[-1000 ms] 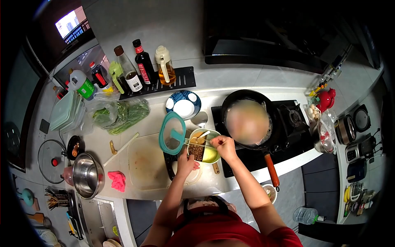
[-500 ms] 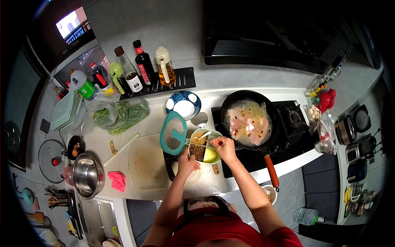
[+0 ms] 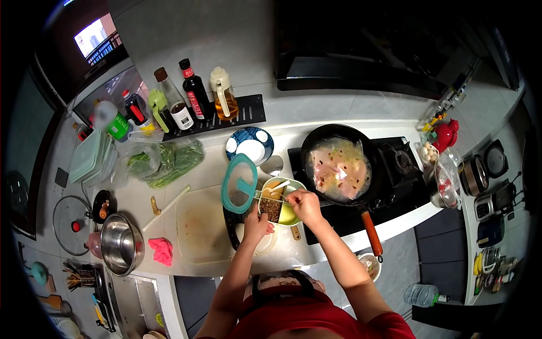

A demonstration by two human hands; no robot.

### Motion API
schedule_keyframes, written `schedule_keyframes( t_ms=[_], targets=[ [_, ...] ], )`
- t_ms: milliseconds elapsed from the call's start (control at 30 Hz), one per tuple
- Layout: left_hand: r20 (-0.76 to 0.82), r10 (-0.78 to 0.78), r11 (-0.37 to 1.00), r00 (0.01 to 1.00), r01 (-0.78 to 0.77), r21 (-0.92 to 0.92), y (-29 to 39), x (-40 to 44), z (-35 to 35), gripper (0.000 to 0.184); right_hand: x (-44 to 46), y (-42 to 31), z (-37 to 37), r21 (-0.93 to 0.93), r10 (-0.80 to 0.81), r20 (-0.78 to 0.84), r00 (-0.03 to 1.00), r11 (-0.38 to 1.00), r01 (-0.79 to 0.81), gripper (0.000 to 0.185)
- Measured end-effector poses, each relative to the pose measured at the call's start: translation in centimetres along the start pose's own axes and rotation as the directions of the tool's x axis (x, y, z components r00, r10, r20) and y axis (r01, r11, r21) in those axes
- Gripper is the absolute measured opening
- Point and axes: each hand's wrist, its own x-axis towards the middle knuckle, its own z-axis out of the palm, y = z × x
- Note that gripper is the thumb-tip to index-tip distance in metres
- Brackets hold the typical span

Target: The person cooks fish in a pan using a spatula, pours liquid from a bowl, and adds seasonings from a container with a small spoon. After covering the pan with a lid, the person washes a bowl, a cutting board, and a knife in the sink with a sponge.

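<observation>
A seasoning box [image 3: 271,209] with several compartments is held up over the counter, its teal lid [image 3: 237,184] flipped open to the left. One compartment holds brown grains, another a tan powder with a white spoon [image 3: 278,186] in it, another something yellow-green. My left hand [image 3: 257,225] is closed round the near left side of the box. My right hand [image 3: 305,205] is pinched over the box's right side; what its fingertips grip is hidden. Right of the box, a black wok [image 3: 371,181] on the stove holds pale pink slices in liquid.
A blue-patterned bowl [image 3: 269,138] and a metal ladle [image 3: 273,165] lie behind the box. The wok's wooden handle [image 3: 371,233] juts over the counter edge. On the left are a cutting board [image 3: 197,226], bagged greens [image 3: 178,161], a pink cloth [image 3: 161,251] and a steel bowl [image 3: 121,244].
The view has shifted slightly. My right hand has moved a little at the right side of the box; my left hand keeps its hold.
</observation>
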Motion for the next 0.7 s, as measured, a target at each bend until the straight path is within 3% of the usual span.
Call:
schedule_keyframes(
  t_ms=[100,200,233,333,467,600,700],
  targets=[
    [0.004,0.017,0.999,1.000,-0.017,0.034,0.0,-0.3,0.1,0.056,0.0,-0.5,0.0,-0.053,0.019,0.095,0.995,0.998,-0.014,0.005],
    [0.020,0.015,1.000,1.000,-0.015,0.024,0.2,-0.4,0.1,0.055,-0.3,1.5,1.3,0.167,0.167,-0.011,0.986,0.973,-0.162,0.009],
    [0.043,-0.009,1.000,0.999,0.009,0.008,-0.1,-0.5,-0.2,0.055,0.0,0.5,0.4,0.142,0.328,0.046,0.943,0.933,-0.332,0.012],
    [0.077,-0.036,0.999,0.996,0.036,0.002,-0.3,-0.1,-0.6,0.054,-0.3,1.8,0.5,0.331,0.408,0.025,0.912,0.858,-0.393,0.011],
    [0.068,-0.053,0.998,0.996,0.054,-0.018,-0.2,0.4,-0.1,0.054,-0.1,2.3,0.4,0.531,0.556,0.138,0.820,0.657,-0.535,0.010],
    [0.063,-0.037,0.999,0.997,0.040,-0.035,0.1,0.1,0.4,0.041,-0.6,1.9,0.5,0.476,0.493,0.034,0.869,0.757,-0.448,0.008],
    [0.042,-0.038,0.999,0.998,0.038,-0.022,0.0,0.1,0.5,0.035,-0.8,1.6,0.2,0.332,0.422,0.002,0.906,0.855,-0.399,0.009]
  ],
)
